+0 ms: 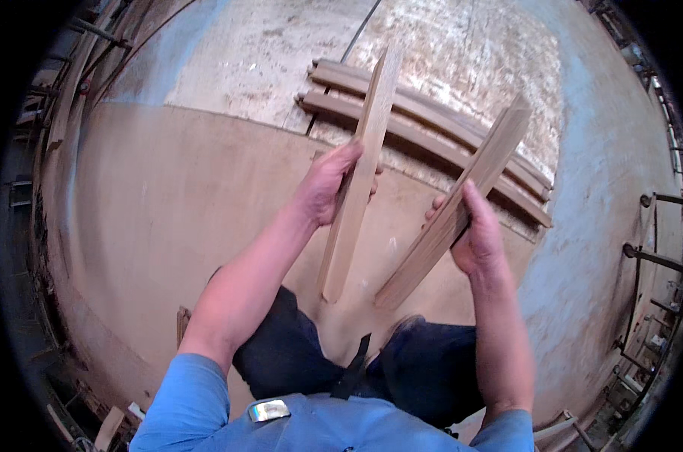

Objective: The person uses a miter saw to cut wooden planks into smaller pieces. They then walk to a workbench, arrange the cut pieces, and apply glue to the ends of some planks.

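Your left grip [330, 184] was closed about the middle of one wooden strip [372, 128], the thumb along its left side and the fingers wrapped beneath, their tips showing at the right. Your right grip [477, 233] was likewise closed around a second wooden strip [485, 162], thumb on top and fingertips coming out on the left. The two held strips were apart, both slanting away from you, with the near ends closer together than the far ends. Past them, several darker strips [424, 117] lay roughly side by side, running down toward the right across a pale, scuffed sheet [462, 45]; the held pieces partly covered them from view. Nearer you spread a smooth brown panel [168, 173], and to the right a bluish, worn surface [605, 188]. At the left rim, an open rack [100, 32] bore long boards [76, 94]. At the right rim stood another rack [654, 256] with jutting bars; what it carried was too small and blurred to tell.
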Action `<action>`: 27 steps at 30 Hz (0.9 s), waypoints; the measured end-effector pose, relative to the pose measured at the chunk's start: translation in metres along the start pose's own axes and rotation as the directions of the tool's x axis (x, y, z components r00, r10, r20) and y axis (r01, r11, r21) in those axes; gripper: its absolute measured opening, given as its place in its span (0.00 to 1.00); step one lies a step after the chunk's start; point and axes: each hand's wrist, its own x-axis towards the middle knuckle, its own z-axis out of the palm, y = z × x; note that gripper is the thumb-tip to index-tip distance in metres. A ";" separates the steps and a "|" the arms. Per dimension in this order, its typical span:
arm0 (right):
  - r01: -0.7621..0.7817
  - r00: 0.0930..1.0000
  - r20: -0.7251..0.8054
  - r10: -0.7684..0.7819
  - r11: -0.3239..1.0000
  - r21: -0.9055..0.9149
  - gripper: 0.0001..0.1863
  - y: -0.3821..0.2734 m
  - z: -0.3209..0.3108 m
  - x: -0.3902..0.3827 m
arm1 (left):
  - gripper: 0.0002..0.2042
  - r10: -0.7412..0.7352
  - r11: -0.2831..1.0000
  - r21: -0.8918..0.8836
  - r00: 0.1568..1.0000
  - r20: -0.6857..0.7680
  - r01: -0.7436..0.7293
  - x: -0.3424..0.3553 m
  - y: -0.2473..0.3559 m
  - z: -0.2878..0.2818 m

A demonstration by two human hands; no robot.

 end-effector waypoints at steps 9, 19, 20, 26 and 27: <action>0.018 1.000 0.002 -0.018 1.000 -0.010 0.20 -0.004 -0.007 0.000 | 0.15 0.237 0.909 0.368 0.969 -0.068 -0.196 -0.002 0.011 0.017; 0.073 0.997 -0.025 -0.073 0.997 0.008 0.18 -0.002 -0.008 0.005 | 0.21 0.333 0.709 0.680 0.939 -0.086 -0.189 -0.002 0.010 0.008; 0.052 0.999 -0.002 -0.052 0.999 0.008 0.18 -0.004 -0.009 0.005 | 0.21 0.315 0.709 0.684 0.945 -0.089 -0.172 -0.001 0.010 0.009; 0.055 0.999 0.000 -0.055 0.998 -0.040 0.17 0.000 -0.004 0.003 | 0.19 0.282 0.700 0.699 0.956 -0.081 -0.147 -0.005 0.008 0.010; 0.053 0.999 0.007 -0.053 0.998 -0.044 0.18 -0.002 -0.003 0.001 | 0.18 0.269 0.714 0.687 0.959 -0.090 -0.136 -0.005 0.008 0.012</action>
